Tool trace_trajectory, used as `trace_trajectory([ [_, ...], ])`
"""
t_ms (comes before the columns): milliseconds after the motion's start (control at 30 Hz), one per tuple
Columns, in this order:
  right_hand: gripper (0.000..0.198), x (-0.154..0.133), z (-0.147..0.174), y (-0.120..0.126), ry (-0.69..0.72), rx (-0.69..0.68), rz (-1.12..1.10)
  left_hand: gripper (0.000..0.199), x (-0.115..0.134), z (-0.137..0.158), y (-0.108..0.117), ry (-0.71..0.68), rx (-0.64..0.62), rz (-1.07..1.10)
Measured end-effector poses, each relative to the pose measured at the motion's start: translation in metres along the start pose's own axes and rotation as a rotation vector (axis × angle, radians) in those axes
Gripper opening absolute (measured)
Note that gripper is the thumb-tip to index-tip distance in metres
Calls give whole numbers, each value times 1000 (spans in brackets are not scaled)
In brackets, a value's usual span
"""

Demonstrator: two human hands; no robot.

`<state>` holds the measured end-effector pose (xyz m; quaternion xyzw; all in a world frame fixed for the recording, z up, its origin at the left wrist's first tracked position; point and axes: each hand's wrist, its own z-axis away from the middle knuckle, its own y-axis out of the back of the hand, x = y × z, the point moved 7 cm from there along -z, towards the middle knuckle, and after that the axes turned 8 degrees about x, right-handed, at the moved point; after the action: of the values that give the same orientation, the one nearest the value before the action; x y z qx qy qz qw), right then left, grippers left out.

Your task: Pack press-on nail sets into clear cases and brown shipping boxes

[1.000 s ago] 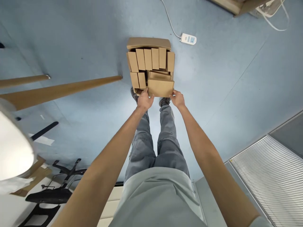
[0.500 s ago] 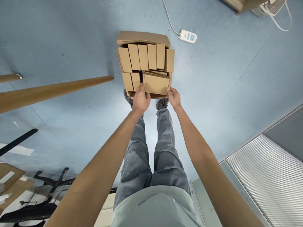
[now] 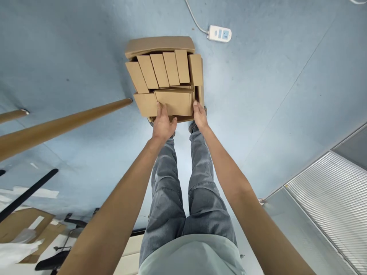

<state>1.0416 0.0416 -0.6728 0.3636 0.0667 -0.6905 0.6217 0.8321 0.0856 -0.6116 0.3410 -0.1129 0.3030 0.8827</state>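
Observation:
An open cardboard carton (image 3: 160, 44) stands on the floor at my feet, packed with several small brown cardboard boxes. Most form a row (image 3: 160, 70) across the far part. Nearer me, a wider flat box (image 3: 175, 103) lies beside narrower boxes (image 3: 145, 105) on its left. My left hand (image 3: 164, 124) rests outstretched fingers around that flat box's left part, its thumb apart. My right hand (image 3: 200, 116) has its fingers together against the flat box's right end, next to a dark gap. Its fingertips are partly hidden there.
A white power strip (image 3: 219, 34) with a cable lies on the floor beyond the carton. Wooden legs (image 3: 65, 124) reach in from the left. Lower left are cardboard pieces (image 3: 43, 229) and a black chair base (image 3: 54, 259). Window blinds (image 3: 332, 202) are at lower right.
The flat box has shifted left within the carton, and a gap shows on its right. The boxes lean more to the left. Both hands have moved left, and the view has turned slightly.

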Motion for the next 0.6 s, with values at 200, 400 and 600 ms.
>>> trace_trajectory([
  [200,77,3,-8,0,-122,55,-20,96,-11,-9,5,25,5,25],
  [400,80,13,-49,-2,-93,40,85,107,-12,-1,5,-3,11,36],
  [600,75,20,-60,-2,-83,-14,189,114,1,3,10,-8,19,107],
])
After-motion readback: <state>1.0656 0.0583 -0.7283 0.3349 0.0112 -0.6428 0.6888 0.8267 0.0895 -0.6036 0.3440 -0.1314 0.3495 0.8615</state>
